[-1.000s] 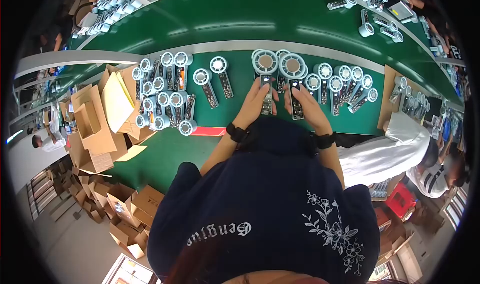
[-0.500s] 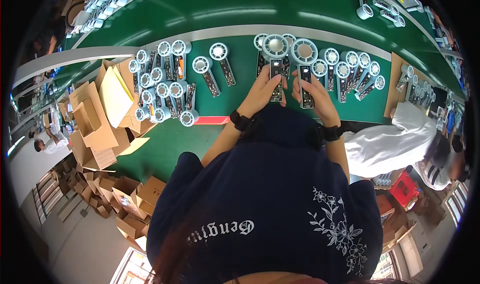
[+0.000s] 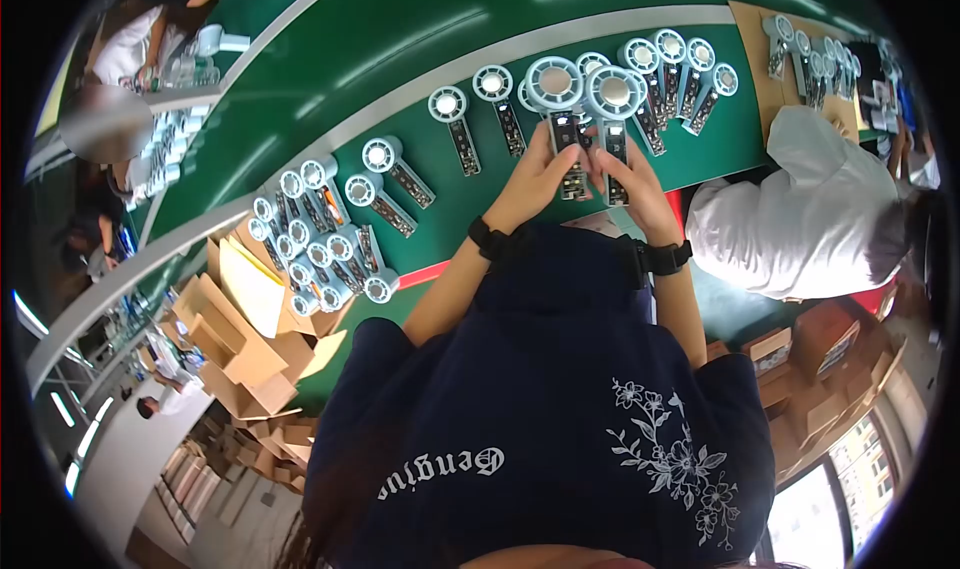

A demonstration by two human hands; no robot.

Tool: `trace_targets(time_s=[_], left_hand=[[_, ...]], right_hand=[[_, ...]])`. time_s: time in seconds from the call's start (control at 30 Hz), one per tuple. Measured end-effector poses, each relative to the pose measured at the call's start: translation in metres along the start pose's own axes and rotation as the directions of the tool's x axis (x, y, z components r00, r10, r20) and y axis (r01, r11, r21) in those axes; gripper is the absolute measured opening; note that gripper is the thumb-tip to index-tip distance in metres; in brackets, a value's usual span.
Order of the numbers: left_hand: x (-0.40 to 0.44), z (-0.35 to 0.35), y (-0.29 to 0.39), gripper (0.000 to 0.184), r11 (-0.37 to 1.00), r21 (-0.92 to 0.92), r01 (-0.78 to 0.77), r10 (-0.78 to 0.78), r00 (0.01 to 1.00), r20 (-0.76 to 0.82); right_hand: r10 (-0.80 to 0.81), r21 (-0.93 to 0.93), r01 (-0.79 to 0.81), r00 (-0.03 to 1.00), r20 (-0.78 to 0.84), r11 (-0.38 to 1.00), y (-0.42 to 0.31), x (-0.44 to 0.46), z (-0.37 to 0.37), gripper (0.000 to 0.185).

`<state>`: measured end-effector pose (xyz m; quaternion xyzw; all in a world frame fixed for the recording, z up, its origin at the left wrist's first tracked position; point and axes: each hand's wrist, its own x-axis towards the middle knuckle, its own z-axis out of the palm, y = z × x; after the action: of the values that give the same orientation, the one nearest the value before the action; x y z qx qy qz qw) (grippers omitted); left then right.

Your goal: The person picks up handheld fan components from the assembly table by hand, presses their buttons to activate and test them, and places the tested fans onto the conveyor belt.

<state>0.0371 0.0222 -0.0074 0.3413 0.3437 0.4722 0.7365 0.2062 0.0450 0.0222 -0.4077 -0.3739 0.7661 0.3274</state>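
Two handheld fans with open-backed handles, the left-hand fan [image 3: 555,82] and the right-hand fan [image 3: 615,91], are held side by side above the table [image 3: 420,249], heads away from the body. The left hand [image 3: 540,177] and right hand [image 3: 643,191] are close together, each closed around one handle; whether their fingers touch is hard to tell. The thumbs lie on the board side, a grip that seems meant to keep both circuit boards facing up and in sight while the fingers support the handles from beneath. More fans stand just beyond and beside them, boards upward too, probably so that each can be looked over without turning. Farther left, a cluster of fans [image 3: 320,254] is packed tightly, likely to save room, while a few others lie spaced out between. Beside that cluster, an open cardboard box [image 3: 215,334] has its flaps spread, with a yellow sheet [image 3: 250,287] upright against it; its inside is too shadowed to read. At the far right, a flat piece of cardboard [image 3: 755,54] bears further fans, near a co-worker in white [image 3: 795,219]. Open cartons [image 3: 825,339] are behind that person, their contents unclear.
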Motion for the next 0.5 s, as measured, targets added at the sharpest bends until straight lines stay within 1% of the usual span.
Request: trace_targets(time_s=[0.03, 0.13, 0.17, 0.27, 0.43, 0.5], left_hand=[[0.007, 0.003, -0.003, 0.036, 0.999, 0.020, 0.025, -0.025, 0.999, 0.022], [0.035, 0.024, -0.009, 0.042, 0.981, 0.167, 0.098, -0.105, 0.994, 0.034], [0.044, 0.029, -0.012, 0.042, 0.978, 0.178, 0.112, -0.124, 0.990, 0.060], [0.076, 0.048, -0.023, 0.049, 0.950, 0.203, 0.237, -0.270, 0.951, 0.152], [0.128, 0.081, -0.059, 0.058, 0.921, 0.297, 0.253, -0.331, 0.910, 0.251], [0.141, 0.099, -0.068, 0.061, 0.925, 0.323, 0.201, -0.299, 0.908, 0.292]], right_hand=[[-0.014, 0.028, 0.015, 1.000, -0.023, 1.000, -0.001, -0.003, -0.003, 0.035], [-0.058, -0.075, 0.045, 0.982, -0.179, 0.996, -0.012, -0.013, -0.022, 0.041], [-0.068, -0.062, 0.056, 0.976, -0.207, 0.996, -0.012, -0.017, -0.030, 0.041], [-0.108, -0.133, 0.064, 0.928, -0.357, 0.989, -0.012, -0.028, -0.061, 0.037], [-0.102, -0.053, 0.087, 0.850, -0.516, 0.995, -0.013, -0.038, -0.119, 0.042], [-0.101, -0.036, 0.100, 0.785, -0.611, 0.994, -0.018, -0.041, -0.136, 0.042]])
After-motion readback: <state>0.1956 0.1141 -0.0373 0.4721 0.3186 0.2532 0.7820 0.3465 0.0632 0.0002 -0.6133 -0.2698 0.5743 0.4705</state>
